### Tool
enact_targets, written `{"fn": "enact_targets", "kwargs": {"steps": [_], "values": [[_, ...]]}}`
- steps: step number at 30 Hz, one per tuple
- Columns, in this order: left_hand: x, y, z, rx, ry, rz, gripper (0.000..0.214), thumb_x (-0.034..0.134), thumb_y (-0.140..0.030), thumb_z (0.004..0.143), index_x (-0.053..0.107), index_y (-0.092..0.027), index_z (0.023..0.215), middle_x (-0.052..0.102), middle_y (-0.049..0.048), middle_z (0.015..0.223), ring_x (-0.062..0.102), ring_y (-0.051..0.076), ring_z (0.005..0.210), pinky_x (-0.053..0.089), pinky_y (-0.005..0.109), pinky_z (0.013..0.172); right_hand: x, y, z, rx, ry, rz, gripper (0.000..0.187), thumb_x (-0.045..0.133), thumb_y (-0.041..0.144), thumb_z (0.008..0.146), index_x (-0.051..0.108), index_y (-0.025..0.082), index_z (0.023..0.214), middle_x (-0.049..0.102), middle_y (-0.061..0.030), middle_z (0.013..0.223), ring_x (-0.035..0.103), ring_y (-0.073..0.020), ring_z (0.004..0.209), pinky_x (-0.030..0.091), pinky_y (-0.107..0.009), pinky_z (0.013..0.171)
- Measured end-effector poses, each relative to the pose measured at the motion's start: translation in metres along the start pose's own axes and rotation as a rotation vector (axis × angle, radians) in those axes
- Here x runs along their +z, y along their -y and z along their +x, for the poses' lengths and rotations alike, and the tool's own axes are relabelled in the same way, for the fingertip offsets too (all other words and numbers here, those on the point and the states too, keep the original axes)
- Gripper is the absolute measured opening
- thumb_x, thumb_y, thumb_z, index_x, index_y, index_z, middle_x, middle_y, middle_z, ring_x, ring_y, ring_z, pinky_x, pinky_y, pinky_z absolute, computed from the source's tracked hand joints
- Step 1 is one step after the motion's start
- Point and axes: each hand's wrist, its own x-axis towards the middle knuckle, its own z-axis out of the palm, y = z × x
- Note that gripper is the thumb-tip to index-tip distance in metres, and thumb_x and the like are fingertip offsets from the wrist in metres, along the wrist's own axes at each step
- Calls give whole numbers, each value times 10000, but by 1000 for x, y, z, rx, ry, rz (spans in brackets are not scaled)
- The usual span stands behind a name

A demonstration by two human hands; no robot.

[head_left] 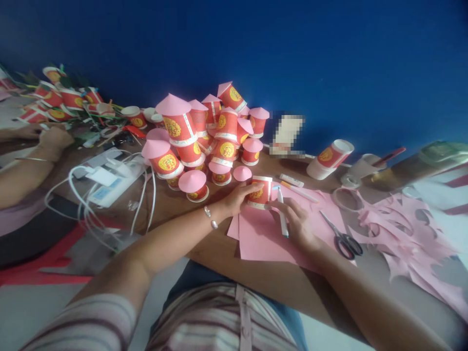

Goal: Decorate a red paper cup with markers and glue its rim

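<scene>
My left hand (pixel 240 197) is closed around a red paper cup (pixel 260 191) with a yellow emblem and a white strip down its side. My right hand (pixel 297 219) grips a white marker pen (pixel 282 219), held upright just to the right of the cup. Some fingers of the right hand are near the cup's lower edge; whether they touch it I cannot tell. Below both hands lie pink paper sheets (pixel 263 239). A small pink paper cone (pixel 242 173) sits just behind the cup.
Several red cups with pink cone tops (pixel 192 181) are stacked at the back left. Scissors (pixel 347 243), a tape roll (pixel 347 199) and pink scraps (pixel 405 229) lie to the right. Cables and a power strip (pixel 106 190) are at left, near another person's hand (pixel 54 138).
</scene>
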Motion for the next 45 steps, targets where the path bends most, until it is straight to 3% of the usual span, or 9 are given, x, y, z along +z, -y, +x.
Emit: {"fn": "enact_targets", "kwargs": {"steps": [6,13,19,26,38,45], "values": [[-2,0,-1,-24,-7,-17,476,896,-460,762,705,-163,1081,761,62,948,717,202,843,588,354,790,3,1,-2,-19,-44,-2,353,679,191,1014,628,236,1360,732,-71,1001,743,-220,849,620,-324,701],[-7,-3,3,20,-22,-24,436,903,-468,739,715,-146,965,741,40,874,691,167,790,563,331,803,6,-2,-3,-27,-27,-1,342,645,175,1034,590,220,1369,723,-71,998,744,-216,854,617,-323,713],[-7,-5,3,14,-56,-33,471,926,-449,723,711,-145,1011,739,37,887,709,188,826,583,365,815,7,-6,-6,-36,-3,11,294,603,175,1058,587,216,1349,727,-81,1017,742,-208,854,621,-321,727],[-9,-6,10,37,-95,-51,437,939,-418,686,669,-147,896,688,7,776,635,149,694,520,325,710,8,-10,-6,14,23,-37,230,609,204,1070,592,170,1297,722,-74,953,740,-195,821,620,-302,673],[-6,-5,18,61,-111,-43,446,947,-396,673,660,-145,905,683,5,792,647,149,714,515,314,711,12,-16,-9,81,-14,-35,181,578,229,1077,603,241,1256,715,-50,913,716,-184,701,579,-284,581],[-4,-12,9,45,-91,-20,460,934,-397,691,673,-130,961,698,7,783,660,145,690,525,287,669,9,-10,-5,55,-15,3,248,599,182,1062,628,257,1298,706,-26,914,723,-167,733,591,-263,626]]}}
